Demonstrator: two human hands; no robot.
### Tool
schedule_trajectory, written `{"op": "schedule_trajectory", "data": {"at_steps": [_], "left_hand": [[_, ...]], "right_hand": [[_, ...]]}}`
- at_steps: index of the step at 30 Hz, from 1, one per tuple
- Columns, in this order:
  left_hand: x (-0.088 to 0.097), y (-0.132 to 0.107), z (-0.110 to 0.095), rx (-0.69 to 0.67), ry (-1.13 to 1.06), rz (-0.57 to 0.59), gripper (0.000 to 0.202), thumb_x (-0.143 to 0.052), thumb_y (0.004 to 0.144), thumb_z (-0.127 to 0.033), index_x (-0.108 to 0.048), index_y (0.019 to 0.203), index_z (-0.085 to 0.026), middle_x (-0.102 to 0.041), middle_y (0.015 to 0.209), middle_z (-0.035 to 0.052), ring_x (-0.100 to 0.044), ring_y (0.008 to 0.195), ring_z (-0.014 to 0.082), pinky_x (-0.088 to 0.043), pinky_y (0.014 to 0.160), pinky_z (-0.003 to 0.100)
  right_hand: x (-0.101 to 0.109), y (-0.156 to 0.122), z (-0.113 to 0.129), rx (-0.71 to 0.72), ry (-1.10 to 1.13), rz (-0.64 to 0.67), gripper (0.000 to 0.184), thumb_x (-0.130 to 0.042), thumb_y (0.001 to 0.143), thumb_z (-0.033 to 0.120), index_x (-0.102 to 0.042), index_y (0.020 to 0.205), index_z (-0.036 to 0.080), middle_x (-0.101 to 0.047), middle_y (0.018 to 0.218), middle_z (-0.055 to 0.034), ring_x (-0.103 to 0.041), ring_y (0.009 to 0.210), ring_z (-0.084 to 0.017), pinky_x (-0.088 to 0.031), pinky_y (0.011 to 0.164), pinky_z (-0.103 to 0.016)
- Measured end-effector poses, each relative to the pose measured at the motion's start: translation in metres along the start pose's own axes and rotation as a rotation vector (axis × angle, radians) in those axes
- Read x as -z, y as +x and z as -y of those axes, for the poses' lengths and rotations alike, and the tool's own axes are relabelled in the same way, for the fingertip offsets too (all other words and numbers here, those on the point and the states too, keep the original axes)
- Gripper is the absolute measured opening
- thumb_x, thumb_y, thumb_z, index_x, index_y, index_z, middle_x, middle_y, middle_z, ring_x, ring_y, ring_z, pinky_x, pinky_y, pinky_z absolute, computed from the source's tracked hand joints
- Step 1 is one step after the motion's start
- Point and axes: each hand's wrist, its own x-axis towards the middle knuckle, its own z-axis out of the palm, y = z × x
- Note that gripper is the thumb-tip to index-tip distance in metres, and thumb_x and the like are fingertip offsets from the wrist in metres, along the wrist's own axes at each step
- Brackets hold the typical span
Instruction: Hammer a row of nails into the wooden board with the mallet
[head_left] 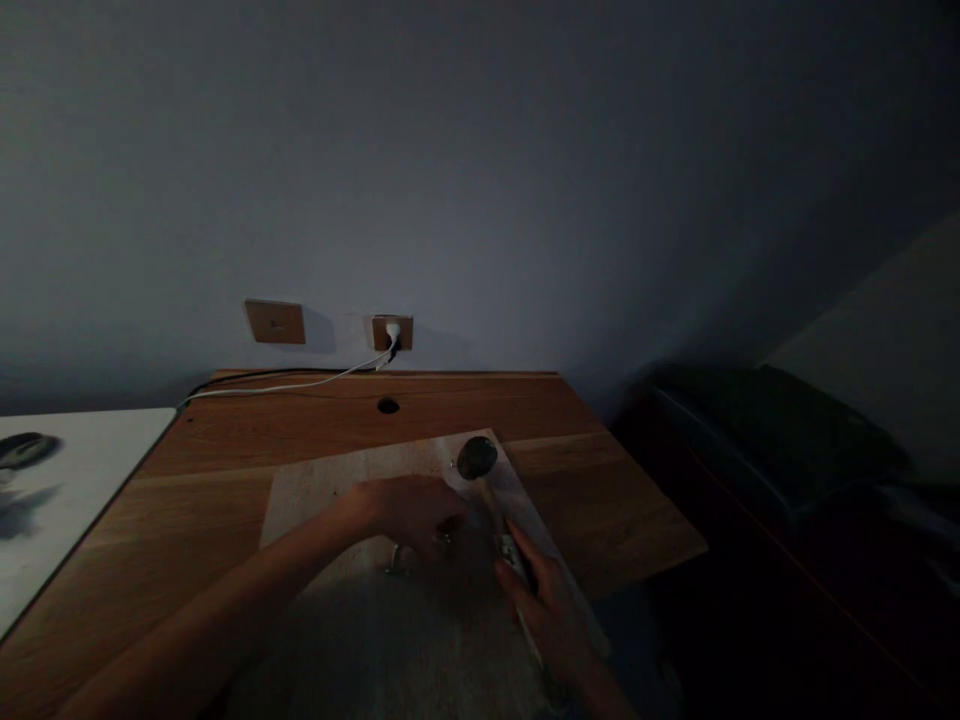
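Note:
My right hand (pixel 544 605) is wrapped around the pale handle of a mallet (pixel 477 458), whose round dark head rests over or hovers just above the far right part of a pale wooden board (pixel 307 495). My left hand (pixel 416 508) reaches over the middle of the board with its fingers bent down and closed. A small shiny bit shows by its fingertips, too dim to name. Left of those fingers, a small curved metal piece (pixel 395 560) stands on the board. Another tiny metal piece (pixel 453 464) sits beside the mallet head. Shadow darkens the near half of the board.
The board lies on a wooden desk (pixel 600 490) against a wall. White and black cables (pixel 285 388) run from a wall socket (pixel 403 330) along the desk's back edge. A white surface (pixel 90 470) with a dark object borders the left. Dark cushion-like shapes (pixel 780 430) are at right.

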Motion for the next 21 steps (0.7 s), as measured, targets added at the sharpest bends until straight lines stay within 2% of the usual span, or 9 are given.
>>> {"op": "schedule_trajectory", "data": {"at_steps": [4,9,12,16,18,21], "left_hand": [[-0.004,0.005,-0.002,-0.002,0.007,0.049,0.02,-0.073,0.07,-0.016,-0.068,0.089,-0.022,-0.072,0.087,0.0017,-0.064,0.077,0.0218,-0.043,0.061,0.029],[0.0,0.005,0.012,-0.058,-0.033,0.01,0.012,-0.069,0.071,-0.014,-0.065,0.08,-0.021,-0.069,0.078,0.0002,-0.062,0.071,0.0189,-0.041,0.06,0.027],[0.008,0.005,0.032,-0.095,-0.159,-0.115,0.012,-0.063,0.074,-0.012,-0.064,0.082,-0.02,-0.067,0.078,-0.0011,-0.062,0.072,0.0157,-0.044,0.064,0.024],[0.011,0.009,0.062,0.021,-0.261,-0.354,0.017,-0.061,0.072,-0.01,-0.064,0.086,-0.017,-0.068,0.08,0.0001,-0.062,0.071,0.0147,-0.045,0.067,0.023],[0.007,0.012,0.073,0.09,-0.243,-0.412,0.019,-0.059,0.07,-0.009,-0.065,0.086,-0.017,-0.068,0.08,0.0011,-0.063,0.072,0.016,-0.046,0.068,0.024],[0.001,0.015,0.081,0.126,-0.205,-0.43,0.023,-0.057,0.068,-0.007,-0.068,0.086,-0.018,-0.07,0.081,0.0019,-0.065,0.076,0.0178,-0.046,0.07,0.025]], "right_hand": [[0.001,0.001,0.005,-0.039,0.048,0.022,0.066,-0.06,0.091,0.053,-0.057,0.145,0.015,-0.06,0.068,0.0004,-0.053,0.054,-0.016,-0.046,0.052,-0.027],[0.001,0.001,0.007,-0.054,0.075,0.05,0.07,-0.058,0.092,0.053,-0.053,0.147,0.01,-0.054,0.063,0.0031,-0.049,0.052,-0.014,-0.042,0.049,-0.025],[0.0,0.001,0.008,-0.057,0.06,0.039,0.072,-0.058,0.091,0.054,-0.052,0.147,0.009,-0.05,0.058,0.0047,-0.048,0.051,-0.014,-0.042,0.049,-0.026],[0.001,0.0,0.014,-0.043,0.047,0.033,0.07,-0.059,0.091,0.052,-0.053,0.147,0.011,-0.051,0.061,0.0042,-0.048,0.052,-0.014,-0.043,0.051,-0.026],[0.001,0.0,0.016,-0.049,0.049,0.043,0.068,-0.058,0.091,0.052,-0.054,0.146,0.012,-0.049,0.06,0.0044,-0.047,0.051,-0.014,-0.042,0.049,-0.026],[0.001,0.0,0.015,-0.055,0.055,0.05,0.066,-0.057,0.092,0.051,-0.055,0.146,0.013,-0.049,0.06,0.0044,-0.048,0.052,-0.015,-0.042,0.05,-0.026]]}}
